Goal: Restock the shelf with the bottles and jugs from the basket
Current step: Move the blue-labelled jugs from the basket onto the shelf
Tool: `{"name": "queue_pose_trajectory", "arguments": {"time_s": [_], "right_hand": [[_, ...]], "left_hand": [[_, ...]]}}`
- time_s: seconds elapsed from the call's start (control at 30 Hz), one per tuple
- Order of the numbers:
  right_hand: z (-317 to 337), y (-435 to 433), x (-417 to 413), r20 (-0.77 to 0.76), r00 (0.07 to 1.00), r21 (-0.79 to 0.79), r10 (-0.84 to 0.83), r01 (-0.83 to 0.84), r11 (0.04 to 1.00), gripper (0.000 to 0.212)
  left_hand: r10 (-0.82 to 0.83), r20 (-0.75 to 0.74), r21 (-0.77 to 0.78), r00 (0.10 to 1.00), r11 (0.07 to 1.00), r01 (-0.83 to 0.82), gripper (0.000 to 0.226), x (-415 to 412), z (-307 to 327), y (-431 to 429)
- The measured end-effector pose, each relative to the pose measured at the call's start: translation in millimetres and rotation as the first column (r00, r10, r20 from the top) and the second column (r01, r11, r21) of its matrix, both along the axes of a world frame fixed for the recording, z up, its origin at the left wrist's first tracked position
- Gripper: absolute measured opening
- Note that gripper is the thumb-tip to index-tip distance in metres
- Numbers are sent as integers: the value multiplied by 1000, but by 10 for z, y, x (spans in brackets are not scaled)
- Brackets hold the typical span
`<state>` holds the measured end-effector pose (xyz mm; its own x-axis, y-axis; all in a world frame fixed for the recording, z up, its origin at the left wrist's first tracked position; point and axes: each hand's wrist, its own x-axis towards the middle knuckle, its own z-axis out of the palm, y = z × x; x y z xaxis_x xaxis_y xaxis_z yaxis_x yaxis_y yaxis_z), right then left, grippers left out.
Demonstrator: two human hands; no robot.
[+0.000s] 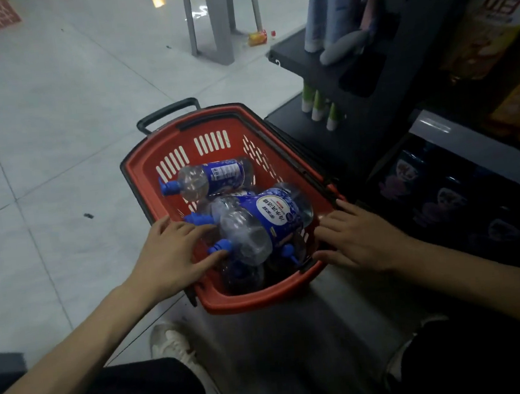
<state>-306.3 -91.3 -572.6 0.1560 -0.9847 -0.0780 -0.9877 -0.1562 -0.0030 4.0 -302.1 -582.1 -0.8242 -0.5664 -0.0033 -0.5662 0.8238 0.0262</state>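
Down at six o'clock, right under the camera, dark-trousered knees and a pale shoe (171, 343) show the person crouched at the load. Up a touch: the left hand (169, 258) sits at eight o'clock of the basket (255, 301), fingers spread and relaxed at the blue cap of the top bottle (273, 214), gripping nothing yet. The right hand (355, 240) is at four o'clock, fingers straight, lying on the red rim, holding nothing. The smart play, I'd say: take that top bottle first, left hand closing round the neck behind the cap, right hand sliding under the wide body, because the clear plastic looks slick. Lift it straight up so the ones beneath don't roll. Inside the basket everything lies on its side: clear bottles, blue labels, blue caps. The top one lies across the near half with at least two part-hidden under it; exact count, cannot tell. The far bottle (210, 179) lies apart at eleven o'clock. The black pull handle (166, 114) stands at twelve. The shelf (468, 144) runs from two to three o'clock, close beside the basket, with dark bottles (441, 199) low down and green tubes (318, 107) farther along.
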Motion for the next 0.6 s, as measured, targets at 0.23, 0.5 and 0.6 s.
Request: {"name": "queue_pose_trajectory", "arguments": {"time_s": [0.23,0.5,0.6], "right_hand": [[-44,405,-469,-31,992,-127,-121,116,985,49],[-58,804,-630,84,860,28,-503,502,864,44],[-180,906,-581,100,829,45,-550,548,835,46]], "left_hand": [[-185,-57,-3,981,983,185,71,-170,-105,118],[-357,-89,-75,930,933,351,46,-430,-166,126],[-365,-168,-120,916,930,349,38,-558,-242,251]]}}
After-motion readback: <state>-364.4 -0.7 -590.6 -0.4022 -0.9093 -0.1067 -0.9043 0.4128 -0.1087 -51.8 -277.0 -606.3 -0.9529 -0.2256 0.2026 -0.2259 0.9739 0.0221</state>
